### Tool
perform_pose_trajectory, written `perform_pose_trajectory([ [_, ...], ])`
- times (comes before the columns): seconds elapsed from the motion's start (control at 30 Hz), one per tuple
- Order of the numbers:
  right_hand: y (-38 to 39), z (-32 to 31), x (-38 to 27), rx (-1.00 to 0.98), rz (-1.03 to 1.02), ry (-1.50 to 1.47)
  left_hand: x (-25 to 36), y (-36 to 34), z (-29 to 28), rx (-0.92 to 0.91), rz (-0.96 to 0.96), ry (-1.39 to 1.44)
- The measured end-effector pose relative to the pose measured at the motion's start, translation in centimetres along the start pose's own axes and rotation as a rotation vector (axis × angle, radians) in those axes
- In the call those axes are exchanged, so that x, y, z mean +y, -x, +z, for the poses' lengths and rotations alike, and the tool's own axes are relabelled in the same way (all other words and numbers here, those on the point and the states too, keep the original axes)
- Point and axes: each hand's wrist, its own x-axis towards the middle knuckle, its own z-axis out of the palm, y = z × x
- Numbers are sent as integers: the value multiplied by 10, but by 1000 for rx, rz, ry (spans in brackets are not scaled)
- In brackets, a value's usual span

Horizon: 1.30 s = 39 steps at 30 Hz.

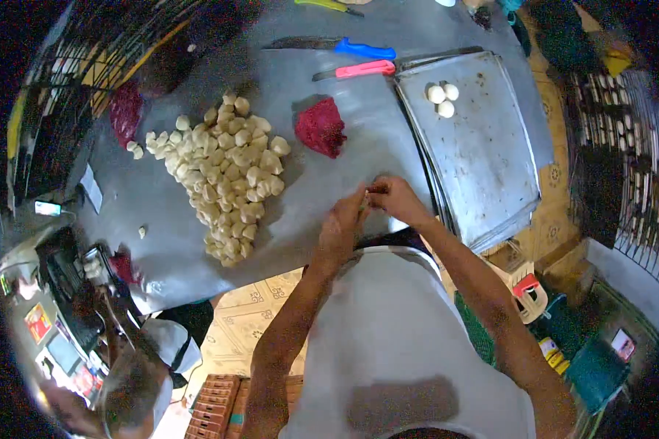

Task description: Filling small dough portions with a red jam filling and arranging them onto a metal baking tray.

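Observation:
My left hand [342,225] and my right hand [393,199] meet at the near edge of a grey table [359,154], fingers pinched together around a small pale dough piece [366,196], mostly hidden. To the left lies a big heap of several pale dough pieces [223,179]. Beyond my hands sits a dark red lump of filling [321,127]. On the right a metal tray [483,154] carries three round white dough balls [442,96] at its far end.
A blue-handled knife [337,47] and a pink-handled knife [355,70] lie at the far side. Another red lump [126,111] sits far left. Another person [143,366] is at lower left. A pink plastic stool [527,289] stands on the floor to the right.

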Motion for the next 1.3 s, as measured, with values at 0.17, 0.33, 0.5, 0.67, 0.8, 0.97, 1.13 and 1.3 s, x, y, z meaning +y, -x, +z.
perform_pose_trajectory([
  [0.17, 11, 13, -28, 95, 54, -72, -11, 20, 9, 81, 96, -421],
  [0.33, -1, 2, -33, 158, -29, 202, -16, -7, 4, 137, -194, 44],
  [0.5, 36, -1, -29, 258, -40, -174, -12, -19, 7, 160, -449, 776],
  [0.67, 30, -36, -25, 253, -36, -295, 8, -44, 27, -27, -691, 1108],
  [0.8, 5, -133, -22, 444, -38, -39, 33, -65, 34, -5, -542, 796],
  [0.97, -38, -234, -23, 573, -17, 348, 20, -52, 21, -14, -621, 757],
  [1.13, -52, -244, 20, 598, -96, 446, -17, -53, -22, 90, -548, 288],
  [1.3, -10, -184, -2, 905, -240, 451, -60, -86, -92, 357, -367, -386],
])
